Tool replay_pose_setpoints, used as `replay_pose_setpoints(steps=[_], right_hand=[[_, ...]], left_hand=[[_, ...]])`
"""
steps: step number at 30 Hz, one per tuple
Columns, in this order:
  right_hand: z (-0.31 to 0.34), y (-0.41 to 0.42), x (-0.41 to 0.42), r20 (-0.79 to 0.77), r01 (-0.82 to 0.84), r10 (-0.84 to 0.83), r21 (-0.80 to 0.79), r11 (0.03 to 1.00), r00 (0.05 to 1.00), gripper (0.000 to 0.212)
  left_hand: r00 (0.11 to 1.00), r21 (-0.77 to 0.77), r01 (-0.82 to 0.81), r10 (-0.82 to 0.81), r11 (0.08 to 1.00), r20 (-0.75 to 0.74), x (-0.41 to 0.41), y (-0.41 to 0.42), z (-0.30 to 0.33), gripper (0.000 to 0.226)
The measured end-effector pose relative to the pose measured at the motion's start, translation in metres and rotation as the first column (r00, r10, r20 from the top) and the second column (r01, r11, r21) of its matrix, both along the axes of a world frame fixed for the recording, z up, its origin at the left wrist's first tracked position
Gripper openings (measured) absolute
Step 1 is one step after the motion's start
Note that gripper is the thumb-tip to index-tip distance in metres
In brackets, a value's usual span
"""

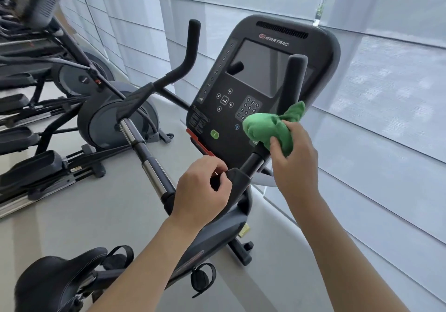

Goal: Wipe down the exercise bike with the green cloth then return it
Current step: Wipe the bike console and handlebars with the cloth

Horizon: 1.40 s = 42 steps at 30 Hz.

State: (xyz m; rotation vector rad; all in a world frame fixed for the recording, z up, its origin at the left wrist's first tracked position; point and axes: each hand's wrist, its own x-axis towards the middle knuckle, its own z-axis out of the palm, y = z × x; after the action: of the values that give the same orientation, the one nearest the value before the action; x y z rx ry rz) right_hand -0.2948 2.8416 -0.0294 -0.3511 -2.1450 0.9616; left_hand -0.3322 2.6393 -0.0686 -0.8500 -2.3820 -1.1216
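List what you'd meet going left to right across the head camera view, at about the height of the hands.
elliptical trainers → chrome handlebar tube → left hand → green cloth → right hand → window blinds

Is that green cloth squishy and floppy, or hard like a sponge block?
Probably soft and floppy: the green cloth is bunched into a wrinkly ball where the right hand grips it, and a loose corner sticks out beside the handlebar. It likely weighs little, since one hand holds it up easily.

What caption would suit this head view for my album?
Right hand presses a bunched green cloth to the exercise bike's console; left hand grips the frame.
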Motion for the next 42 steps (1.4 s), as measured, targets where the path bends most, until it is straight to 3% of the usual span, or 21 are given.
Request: replay_pose_setpoints(steps=[3,7,12,17,23,32,37,42], right_hand=[[-0.009,-0.013,0.019,0.053,-0.018,0.022,-0.072,0.997,0.998,0.026],[-0.013,-0.035,0.041,0.133,-0.075,0.074,0.0,0.997,0.988,0.034],[0.004,-0.04,0.059,0.139,-0.149,0.138,0.072,0.986,0.981,0.034],[0.033,-0.041,0.037,0.225,-0.244,0.185,0.275,0.93,0.957,0.035],[0.034,-0.072,0.001,0.42,-0.315,0.085,0.515,0.797,0.903,0.023],[0.029,-0.117,-0.036,0.702,-0.468,-0.044,0.518,0.716,0.711,0.011],[0.027,-0.127,-0.042,0.749,-0.485,-0.099,0.518,0.705,0.655,0.012],[0.023,-0.148,-0.058,0.827,-0.474,-0.141,0.441,0.762,0.544,0.017]], left_hand=[[1.0,0.007,-0.018,0.019,1.0,-0.014,0.0,0.001,0.001,0.01],[0.999,0.026,-0.033,0.034,0.999,-0.014,-0.001,0.001,0.0,0.014],[0.989,0.23,-0.077,0.046,0.97,0.138,-0.003,-0.004,0.006,0.026],[0.972,0.234,-0.113,0.059,0.965,0.228,0.001,-0.03,0.006,0.029],[0.956,0.225,-0.185,0.122,0.957,0.266,-0.002,-0.07,-0.003,0.025],[0.991,0.079,-0.015,0.005,0.997,0.132,-0.027,-0.1,-0.017,0.021],[0.999,-0.045,0.007,-0.005,0.999,0.039,-0.055,-0.119,-0.035,0.012],[0.995,0.068,0.096,-0.098,0.993,0.034,-0.074,-0.13,-0.051,0.011]])
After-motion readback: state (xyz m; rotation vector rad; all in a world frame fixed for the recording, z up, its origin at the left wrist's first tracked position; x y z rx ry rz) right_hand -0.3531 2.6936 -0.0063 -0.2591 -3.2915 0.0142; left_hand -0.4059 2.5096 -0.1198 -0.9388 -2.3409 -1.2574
